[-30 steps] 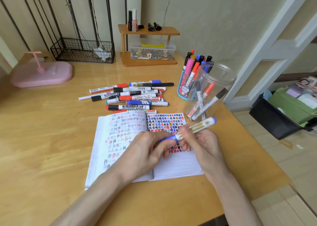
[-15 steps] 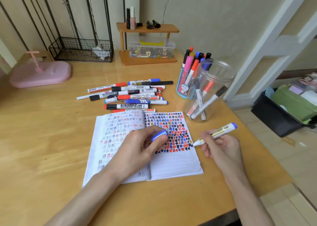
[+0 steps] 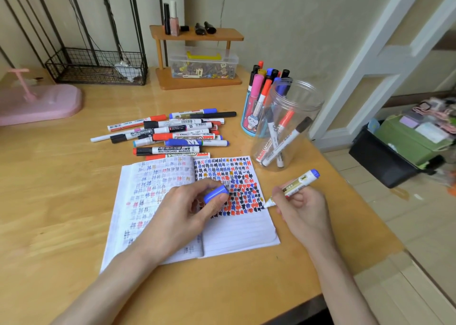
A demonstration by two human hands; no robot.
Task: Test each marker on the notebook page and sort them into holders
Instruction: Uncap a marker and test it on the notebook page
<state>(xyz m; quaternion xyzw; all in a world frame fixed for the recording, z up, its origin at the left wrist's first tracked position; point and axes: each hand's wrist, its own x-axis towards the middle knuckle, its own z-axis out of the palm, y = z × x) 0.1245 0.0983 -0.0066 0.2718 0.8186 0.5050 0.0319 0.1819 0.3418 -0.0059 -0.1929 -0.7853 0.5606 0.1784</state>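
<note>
An open notebook [image 3: 237, 233] lies on the wooden desk, its right page covered with coloured test marks. My right hand [image 3: 303, 213] grips a blue-ended marker [image 3: 293, 187], uncapped, with its tip touching the right edge of the marked area. My left hand [image 3: 182, 216] rests on the notebook's middle and pinches the blue cap [image 3: 215, 193]. A pile of several markers [image 3: 170, 134] lies beyond the notebook. A blue cartoon holder [image 3: 251, 117] stands full of markers; beside it a clear plastic jar [image 3: 286, 127] holds three markers.
A wooden shelf [image 3: 197, 38] with a clear box of small items stands at the back. A black wire basket [image 3: 98, 65] and a pink flat object [image 3: 37, 102] sit at back left. The desk's right edge [image 3: 365, 216] drops to the floor with bins.
My hands pulled the cap off the blue marker and moved apart. My left hand keeps the cap; my right hand has brought the tip down onto the page.
</note>
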